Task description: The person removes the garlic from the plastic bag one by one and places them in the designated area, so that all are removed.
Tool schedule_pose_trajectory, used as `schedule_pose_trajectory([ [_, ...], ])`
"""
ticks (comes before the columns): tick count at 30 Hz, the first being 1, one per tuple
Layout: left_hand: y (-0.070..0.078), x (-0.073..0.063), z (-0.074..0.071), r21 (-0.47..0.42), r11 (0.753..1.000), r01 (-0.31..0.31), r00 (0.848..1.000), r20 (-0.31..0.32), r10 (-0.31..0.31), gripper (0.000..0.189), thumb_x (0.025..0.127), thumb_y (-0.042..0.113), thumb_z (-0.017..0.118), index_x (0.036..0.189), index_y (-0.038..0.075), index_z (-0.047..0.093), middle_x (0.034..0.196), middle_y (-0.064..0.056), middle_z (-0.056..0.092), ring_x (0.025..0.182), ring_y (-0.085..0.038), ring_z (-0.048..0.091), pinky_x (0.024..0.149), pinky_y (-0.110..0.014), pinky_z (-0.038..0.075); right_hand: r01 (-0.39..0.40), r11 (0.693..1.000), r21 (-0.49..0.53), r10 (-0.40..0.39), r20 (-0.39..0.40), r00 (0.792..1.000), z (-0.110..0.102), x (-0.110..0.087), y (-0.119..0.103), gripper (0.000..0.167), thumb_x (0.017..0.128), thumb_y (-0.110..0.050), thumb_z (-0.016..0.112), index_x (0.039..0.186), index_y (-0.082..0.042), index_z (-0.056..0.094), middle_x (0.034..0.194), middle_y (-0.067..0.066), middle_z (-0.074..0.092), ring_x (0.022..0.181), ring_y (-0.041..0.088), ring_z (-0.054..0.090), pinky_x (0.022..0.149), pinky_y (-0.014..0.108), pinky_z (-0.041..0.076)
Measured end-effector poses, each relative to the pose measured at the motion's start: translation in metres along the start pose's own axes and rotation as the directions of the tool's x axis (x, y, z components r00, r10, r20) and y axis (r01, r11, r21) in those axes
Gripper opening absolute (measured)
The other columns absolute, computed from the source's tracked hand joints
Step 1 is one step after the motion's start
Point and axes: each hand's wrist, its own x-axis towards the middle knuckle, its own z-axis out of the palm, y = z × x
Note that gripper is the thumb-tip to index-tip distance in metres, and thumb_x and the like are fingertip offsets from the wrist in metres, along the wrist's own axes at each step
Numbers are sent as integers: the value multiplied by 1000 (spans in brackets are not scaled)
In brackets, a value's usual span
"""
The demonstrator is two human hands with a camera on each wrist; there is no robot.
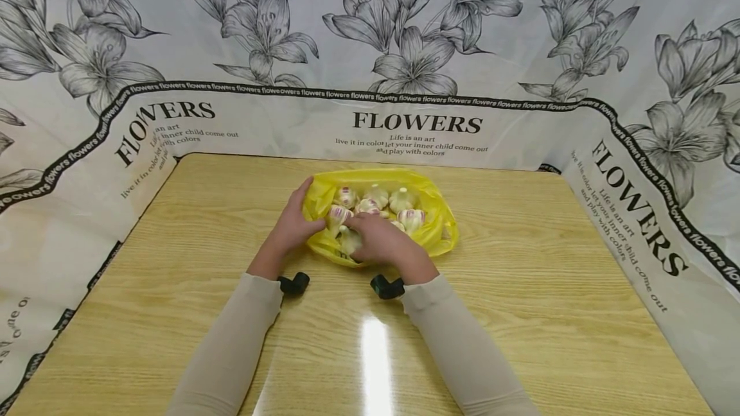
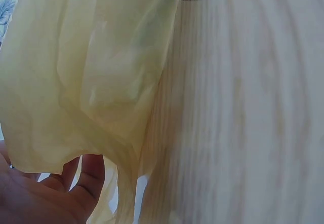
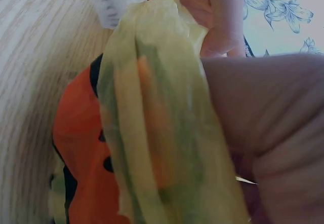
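Beige sleeves [image 1: 228, 352] lie nearest the head camera, both extended over the wood-grain counter [image 1: 549, 275]. Left grip [image 1: 293, 225]: grasping the left edge of the yellow bag [image 1: 440, 226]. Right grip [image 1: 383, 239]: inside the bag's mouth, over the near-side bulbs; whether it grasps one cannot be told, as the back of the hand hides the contact. Garlic bulbs [image 1: 401, 200] sit grouped within the bag, which rests on the counter. For sound handling, hold the edge spread, seat the fingers around one bulb's sides, and avoid pinching thin plastic along with it
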Motion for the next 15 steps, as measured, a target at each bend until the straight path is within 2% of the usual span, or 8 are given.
schedule_pose_trajectory([
  [4,1,-1,0,-1,1000,0,1000,0,0,100,75,12,65,157,26,9,162,-10,13,142,-30,27,111,-51,32,-25,1000,3,24,9,1000,3,0,0,69,82,-20,70,146,-17,45,147,7,47,129,27,50,101,41,47],
  [10,2,-2,1,-23,1000,5,1000,-11,-6,102,76,10,63,157,25,4,161,-12,14,143,-31,27,112,-52,32,-22,1000,-16,22,-3,1000,3,-1,0,71,82,-21,70,147,-15,43,146,9,48,128,28,52,101,42,47],
  [15,1,0,1,-16,1000,22,999,-34,-22,99,79,10,61,157,26,4,159,-17,20,142,-35,30,111,-52,34,-9,1000,-18,8,-52,999,-3,-4,0,69,81,-24,72,144,-13,47,141,10,52,125,27,53,101,41,47],
])
